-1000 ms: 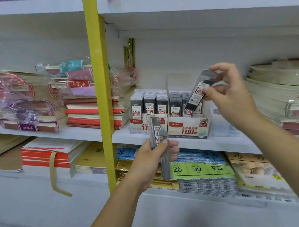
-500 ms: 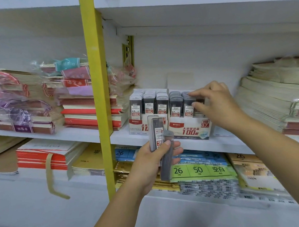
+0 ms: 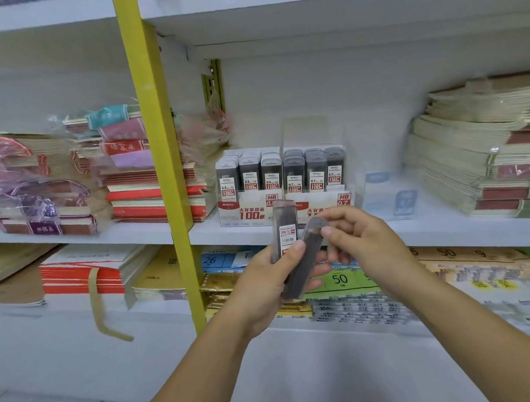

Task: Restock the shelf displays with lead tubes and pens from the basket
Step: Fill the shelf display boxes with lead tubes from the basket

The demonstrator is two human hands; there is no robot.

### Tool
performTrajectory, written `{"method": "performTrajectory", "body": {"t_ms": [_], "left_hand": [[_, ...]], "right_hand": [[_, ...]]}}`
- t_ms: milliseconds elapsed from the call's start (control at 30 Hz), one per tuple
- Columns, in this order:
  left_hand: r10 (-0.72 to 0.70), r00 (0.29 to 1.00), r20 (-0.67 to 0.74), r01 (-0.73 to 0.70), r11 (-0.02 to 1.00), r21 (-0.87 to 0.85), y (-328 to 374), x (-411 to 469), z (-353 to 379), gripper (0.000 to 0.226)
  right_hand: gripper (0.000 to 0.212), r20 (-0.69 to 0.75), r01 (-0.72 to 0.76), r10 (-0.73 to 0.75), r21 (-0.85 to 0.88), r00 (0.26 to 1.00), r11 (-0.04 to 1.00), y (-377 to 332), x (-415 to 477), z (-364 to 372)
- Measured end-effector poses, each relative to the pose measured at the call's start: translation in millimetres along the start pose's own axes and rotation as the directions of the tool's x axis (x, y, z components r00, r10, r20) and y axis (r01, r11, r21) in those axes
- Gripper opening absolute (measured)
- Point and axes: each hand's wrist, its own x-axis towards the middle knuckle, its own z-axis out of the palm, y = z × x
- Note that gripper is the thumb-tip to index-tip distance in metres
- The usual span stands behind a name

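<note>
My left hand grips two dark lead tubes below the middle shelf. One lead tube stands upright with its label facing me. The other, a tilted lead tube, leans right, and my right hand pinches its grey cap end. On the shelf behind stand two white-and-red display boxes: the 0.5 box on the left and the 0.7 box on the right. Both hold rows of upright tubes.
A yellow upright post divides the shelving left of the boxes. Stacked notebooks fill the right of the shelf, and wrapped notebook piles fill the left. A clear empty holder stands right of the 0.7 box. Paper pads lie on the shelf below.
My right hand set its tube into the 0.7 box, then dropped back to my left hand and took hold of the tilted tube's top. The view tilted down slightly.
</note>
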Motion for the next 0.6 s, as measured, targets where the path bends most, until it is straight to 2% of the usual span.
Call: {"method": "performTrajectory", "body": {"t_ms": [67, 167, 267, 367, 500, 600], "left_hand": [[-0.030, 1.000, 0.001, 0.030, 0.999, 0.019, -1, 0, 2, 0.045], [-0.049, 0.998, -0.037, 0.051, 0.997, 0.053, -3, 1, 4, 0.046], [-0.044, 0.996, -0.075, 0.048, 0.997, 0.056, -3, 2, 4, 0.036], [-0.050, 0.996, -0.079, 0.055, 0.997, 0.059, -3, 2, 4, 0.024], [-0.047, 0.995, -0.093, 0.055, 0.995, 0.089, -3, 4, 2, 0.026], [-0.017, 0.989, -0.149, 0.035, 0.993, 0.116, -5, 5, 0, 0.021]], "right_hand": [[0.018, -0.014, -0.014, 0.016, 0.111, 1.000, 0.994, 0, -1, -5], [0.011, -0.048, -0.016, 0.024, 0.158, 0.999, 0.987, -3, -3, -12], [0.029, -0.062, 0.002, 0.004, 0.106, 0.998, 0.994, -3, -5, -13], [0.016, -0.065, -0.019, 0.021, 0.022, 0.998, 1.000, -3, -6, -15], [0.029, -0.080, -0.076, 0.078, 0.024, 0.994, 0.997, -2, -4, -18], [0.026, -0.084, -0.050, 0.055, 0.060, 0.995, 0.997, -3, -4, -17]]}}
